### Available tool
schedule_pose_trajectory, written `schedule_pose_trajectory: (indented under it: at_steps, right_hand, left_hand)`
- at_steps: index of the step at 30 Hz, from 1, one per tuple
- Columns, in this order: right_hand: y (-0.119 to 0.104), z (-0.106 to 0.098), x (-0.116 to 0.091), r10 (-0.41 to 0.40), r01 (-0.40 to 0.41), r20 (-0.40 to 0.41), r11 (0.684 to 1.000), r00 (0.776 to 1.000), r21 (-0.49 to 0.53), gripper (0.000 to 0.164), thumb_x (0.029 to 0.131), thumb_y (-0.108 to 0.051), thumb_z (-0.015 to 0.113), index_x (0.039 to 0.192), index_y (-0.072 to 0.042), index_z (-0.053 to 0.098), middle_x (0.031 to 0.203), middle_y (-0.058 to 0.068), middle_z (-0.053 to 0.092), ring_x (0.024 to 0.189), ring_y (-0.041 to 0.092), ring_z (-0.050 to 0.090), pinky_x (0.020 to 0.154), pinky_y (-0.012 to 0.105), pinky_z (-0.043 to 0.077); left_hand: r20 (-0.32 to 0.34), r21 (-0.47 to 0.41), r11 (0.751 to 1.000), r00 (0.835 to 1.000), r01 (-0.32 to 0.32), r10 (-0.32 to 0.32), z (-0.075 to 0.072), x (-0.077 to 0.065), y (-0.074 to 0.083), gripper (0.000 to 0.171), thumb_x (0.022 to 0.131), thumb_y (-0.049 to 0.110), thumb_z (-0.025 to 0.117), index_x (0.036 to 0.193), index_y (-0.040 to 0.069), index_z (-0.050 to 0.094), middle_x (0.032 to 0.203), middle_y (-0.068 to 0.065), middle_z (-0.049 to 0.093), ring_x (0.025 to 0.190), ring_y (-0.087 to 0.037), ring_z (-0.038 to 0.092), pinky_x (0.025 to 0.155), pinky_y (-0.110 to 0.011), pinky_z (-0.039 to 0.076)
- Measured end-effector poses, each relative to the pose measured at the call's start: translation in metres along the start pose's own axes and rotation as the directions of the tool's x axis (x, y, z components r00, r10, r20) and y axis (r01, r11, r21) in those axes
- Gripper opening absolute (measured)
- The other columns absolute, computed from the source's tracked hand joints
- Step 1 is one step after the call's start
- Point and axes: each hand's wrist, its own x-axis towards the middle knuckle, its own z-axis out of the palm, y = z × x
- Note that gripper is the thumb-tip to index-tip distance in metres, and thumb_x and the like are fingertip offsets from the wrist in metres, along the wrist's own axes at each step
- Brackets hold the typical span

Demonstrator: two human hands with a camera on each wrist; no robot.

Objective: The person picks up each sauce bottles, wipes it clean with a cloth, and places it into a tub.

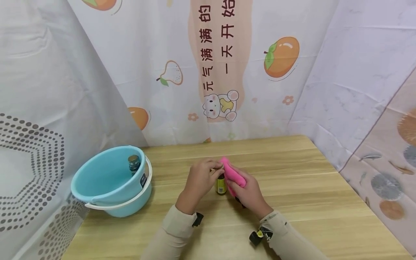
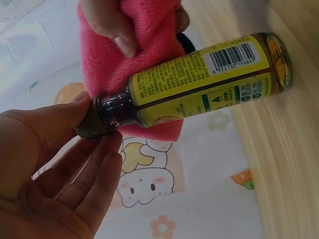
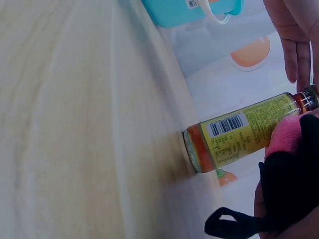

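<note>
A slim glass bottle (image 2: pixel 199 82) with a yellow-green barcode label and dark cap stands in front of me, its base close over the wooden table. My left hand (image 1: pixel 202 177) pinches the cap (image 2: pixel 94 119) between thumb and fingers. In my right hand (image 1: pixel 250 189) is a fluffy pink cloth (image 1: pixel 234 176), gripped and held against the bottle's side near the shoulder. A black piece with a loop (image 3: pixel 234 226) hangs beneath the right hand. Part of the cloth is hidden behind the bottle in the left wrist view.
To the left on the table (image 1: pixel 292 173) stands a light blue bucket (image 1: pixel 100 173) with a white handle. Inside it is a jar (image 1: pixel 134 164) with a gold-coloured lid. A printed curtain (image 1: pixel 146 54) hangs behind the table and along both sides.
</note>
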Motion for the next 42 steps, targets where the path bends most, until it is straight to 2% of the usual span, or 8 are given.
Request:
schedule_pose_trajectory:
  at_steps: [6,10,17,20,24,34,39,42]
  right_hand:
    - [0.006,-0.003,-0.003,0.005,-0.005,0.035,1.000,0.999,-0.002,0.054,0.093,-0.013,0.078,0.143,-0.030,0.063,0.136,0.001,0.068,0.109,0.020,0.068,0.087,0.029,0.059]
    - [0.012,-0.003,-0.003,0.006,-0.007,0.067,1.000,0.998,0.018,0.053,0.093,-0.015,0.078,0.143,-0.028,0.064,0.138,0.000,0.067,0.113,0.018,0.067,0.090,0.027,0.058]
    - [0.019,-0.005,-0.001,0.019,-0.018,0.123,1.000,0.992,-0.007,0.056,0.095,-0.017,0.076,0.147,-0.032,0.059,0.145,-0.007,0.061,0.121,0.018,0.062,0.096,0.028,0.055]
    - [0.021,-0.006,-0.002,0.077,-0.074,0.131,0.997,0.988,-0.031,0.055,0.095,-0.018,0.076,0.145,-0.034,0.060,0.144,-0.008,0.061,0.114,0.018,0.065,0.092,0.028,0.056]
    - [0.022,-0.005,-0.003,0.147,-0.139,0.116,0.988,0.982,-0.068,0.052,0.093,-0.018,0.079,0.141,-0.031,0.064,0.138,-0.001,0.066,0.101,0.017,0.067,0.083,0.027,0.057]
    - [0.022,-0.005,-0.004,0.193,-0.189,0.113,0.981,0.975,-0.043,0.048,0.090,-0.015,0.080,0.136,-0.024,0.069,0.128,0.006,0.072,0.091,0.015,0.066,0.073,0.025,0.057]
    - [0.024,-0.007,-0.005,0.184,-0.190,0.132,0.981,0.974,0.035,0.048,0.091,-0.010,0.077,0.137,-0.020,0.068,0.114,0.012,0.075,0.070,0.015,0.067,0.057,0.028,0.057]
    - [0.026,-0.007,-0.005,0.175,-0.184,0.129,0.981,0.976,0.064,0.046,0.091,-0.010,0.078,0.136,-0.018,0.069,0.112,0.012,0.075,0.073,0.014,0.068,0.061,0.028,0.059]
  left_hand:
    - [-0.037,0.011,1.000,0.999,-0.009,0.009,0.003,-0.001,0.002,0.016,0.089,0.019,0.084,0.103,0.010,0.083,0.106,-0.002,0.079,0.092,-0.014,0.075,0.073,-0.025,0.061]
    - [-0.051,0.025,1.000,0.999,-0.012,0.014,0.005,-0.002,0.003,0.014,0.090,0.017,0.083,0.101,0.009,0.083,0.104,-0.002,0.078,0.094,-0.016,0.075,0.079,-0.029,0.062]
    - [-0.021,-0.002,0.999,0.999,0.037,-0.037,0.004,-0.003,0.007,0.021,0.089,0.019,0.084,0.107,0.009,0.082,0.111,-0.004,0.076,0.105,-0.021,0.073,0.090,-0.035,0.061]
    - [-0.045,0.028,0.999,0.998,0.043,-0.042,0.006,-0.002,0.009,0.020,0.089,0.022,0.084,0.106,0.012,0.083,0.110,-0.003,0.072,0.096,-0.018,0.070,0.080,-0.030,0.060]
    - [-0.093,0.060,0.997,0.995,0.042,-0.036,0.009,-0.004,0.008,0.015,0.089,0.023,0.084,0.102,0.016,0.084,0.103,0.000,0.065,0.081,-0.012,0.062,0.065,-0.024,0.052]
    - [-0.119,0.049,0.998,0.992,0.037,-0.031,0.011,-0.006,0.007,0.013,0.090,0.019,0.083,0.102,0.014,0.084,0.099,0.000,0.066,0.081,-0.013,0.065,0.065,-0.023,0.053]
    - [-0.126,0.064,0.998,0.992,0.017,-0.009,0.011,-0.006,0.009,0.015,0.090,0.017,0.083,0.104,0.011,0.084,0.101,-0.001,0.068,0.082,-0.013,0.066,0.065,-0.023,0.055]
    - [-0.122,0.080,0.997,0.992,0.012,-0.002,0.011,-0.007,0.011,0.014,0.091,0.016,0.082,0.104,0.011,0.084,0.102,-0.002,0.068,0.083,-0.013,0.067,0.065,-0.023,0.055]
